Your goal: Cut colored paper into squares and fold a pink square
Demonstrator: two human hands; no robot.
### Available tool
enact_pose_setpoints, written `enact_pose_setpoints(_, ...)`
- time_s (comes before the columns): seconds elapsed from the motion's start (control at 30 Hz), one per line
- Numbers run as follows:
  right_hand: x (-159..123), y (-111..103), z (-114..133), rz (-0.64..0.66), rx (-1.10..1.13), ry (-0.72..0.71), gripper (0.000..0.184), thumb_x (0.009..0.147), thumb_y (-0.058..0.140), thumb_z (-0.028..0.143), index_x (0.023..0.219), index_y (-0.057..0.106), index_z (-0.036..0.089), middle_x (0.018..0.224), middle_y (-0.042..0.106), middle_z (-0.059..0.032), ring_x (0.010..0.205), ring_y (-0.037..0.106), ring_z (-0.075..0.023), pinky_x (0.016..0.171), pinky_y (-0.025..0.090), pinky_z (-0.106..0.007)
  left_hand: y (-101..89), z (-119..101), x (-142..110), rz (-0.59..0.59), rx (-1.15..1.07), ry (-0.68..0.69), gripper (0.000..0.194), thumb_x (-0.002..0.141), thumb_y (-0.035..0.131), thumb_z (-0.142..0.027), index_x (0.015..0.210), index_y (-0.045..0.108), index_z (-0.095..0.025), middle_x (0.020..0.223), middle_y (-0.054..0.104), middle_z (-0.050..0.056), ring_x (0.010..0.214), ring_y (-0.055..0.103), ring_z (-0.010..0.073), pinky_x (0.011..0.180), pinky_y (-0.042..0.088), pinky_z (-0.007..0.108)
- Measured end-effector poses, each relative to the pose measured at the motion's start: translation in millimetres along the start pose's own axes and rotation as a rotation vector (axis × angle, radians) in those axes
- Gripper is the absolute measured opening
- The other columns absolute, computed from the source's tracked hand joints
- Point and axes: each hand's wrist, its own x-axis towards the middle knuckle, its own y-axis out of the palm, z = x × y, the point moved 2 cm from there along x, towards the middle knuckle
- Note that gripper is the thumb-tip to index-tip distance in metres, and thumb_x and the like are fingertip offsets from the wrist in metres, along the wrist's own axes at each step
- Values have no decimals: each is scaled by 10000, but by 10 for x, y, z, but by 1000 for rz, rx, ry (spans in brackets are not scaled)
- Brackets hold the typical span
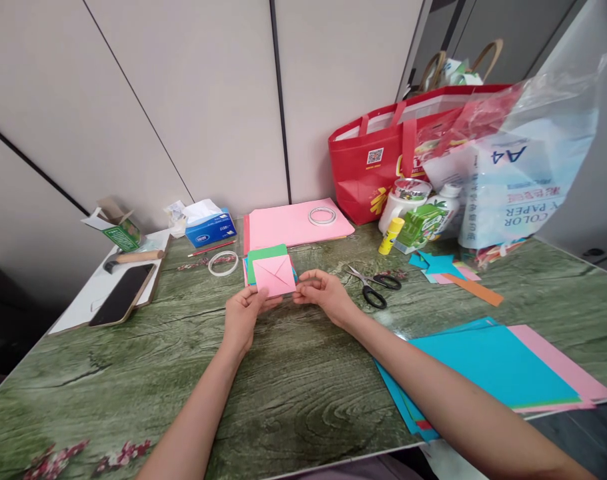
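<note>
A small pink paper envelope point(274, 275) with folded flaps meeting in a V is held up above the table. My left hand point(246, 313) grips its lower left corner, thumb on the front and fingers behind. At the lower right corner, the bent fingers of my right hand point(323, 297) pinch close together on its edge. Just behind the envelope lie a green paper piece point(264, 253) and other coloured pieces, mostly covered by it. Black-handled scissors point(374, 287) lie with blades parted, to the right of my right hand.
Blue paper sheets point(488, 363) lie front right, under my right forearm. A yellow glue stick point(391, 236), blue paper star point(436, 265), red bag point(358, 167), tape roll point(223, 263), tissue box point(211, 229), pink sheets point(293, 223), hammer point(133, 258) and phone point(122, 293) are around.
</note>
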Motion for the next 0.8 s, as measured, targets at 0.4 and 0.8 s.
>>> enact_pose_setpoints(0.4,-21,20,-35,6,-122,22,516,477,769,256,923,517,192,670,653,21,566,613,-150,536,525,-294,20,28,-26,70,114,-32,292,630,697,-352,809,668,-123,701,713,55,622,664,192,631,539,304)
enact_pose_setpoints(0.8,-110,106,230,-29,-64,-284,244,757,564,399,647,593,183,564,529,23,509,494,-90,448,434,-198,-25,24,0,-57,-1,-41,277,624,689,-335,772,624,-110,659,672,26,579,642,159,541,554,291)
